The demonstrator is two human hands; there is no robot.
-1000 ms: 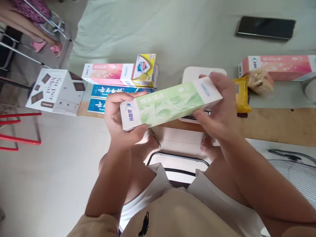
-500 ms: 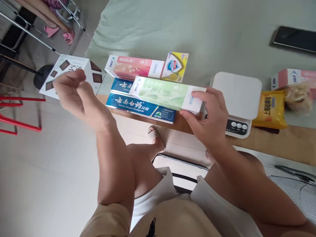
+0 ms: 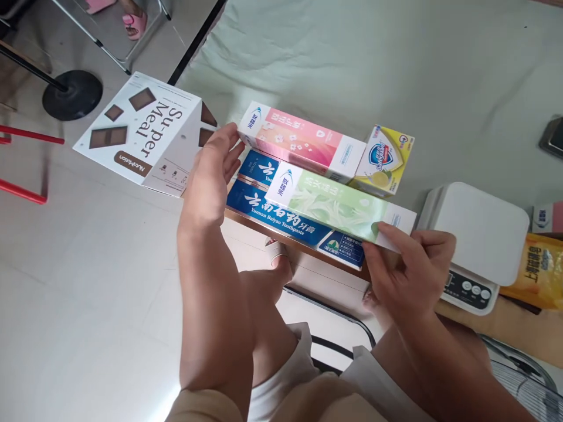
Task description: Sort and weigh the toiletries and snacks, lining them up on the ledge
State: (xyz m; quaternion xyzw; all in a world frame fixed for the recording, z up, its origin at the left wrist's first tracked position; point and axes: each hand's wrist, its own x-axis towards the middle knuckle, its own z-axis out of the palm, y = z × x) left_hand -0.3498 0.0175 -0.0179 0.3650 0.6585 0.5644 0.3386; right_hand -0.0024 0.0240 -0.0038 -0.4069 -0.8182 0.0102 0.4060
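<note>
Pinched by its right end, a green and white toothpaste box [image 3: 338, 202] is in my right hand [image 3: 409, 264], held slanting over the blue toothpaste boxes [image 3: 281, 220]. Part of the blue boxes is hidden under it. My left hand [image 3: 213, 170] is at the left end of the row, fingers apart and slightly bent, with nothing in its grasp. Its fingertips are close to the left end of a pink toothpaste box [image 3: 303, 138]; whether they touch it I cannot tell. A yellow Safeguard soap box [image 3: 385, 158] lies at the pink box's right end.
A white kitchen scale [image 3: 479, 228] is right of my right hand, with a yellow packet [image 3: 541, 272] beyond it. At the left stands a white "Su-per Meal" carton [image 3: 136, 129]. A dark phone [image 3: 552, 138] lies at the right edge on the green cloth [image 3: 352, 53].
My left hand has come down and right from the air to the pink box's left end, its fingers uncurling. The right hand still holds the green box; the view has shifted.
</note>
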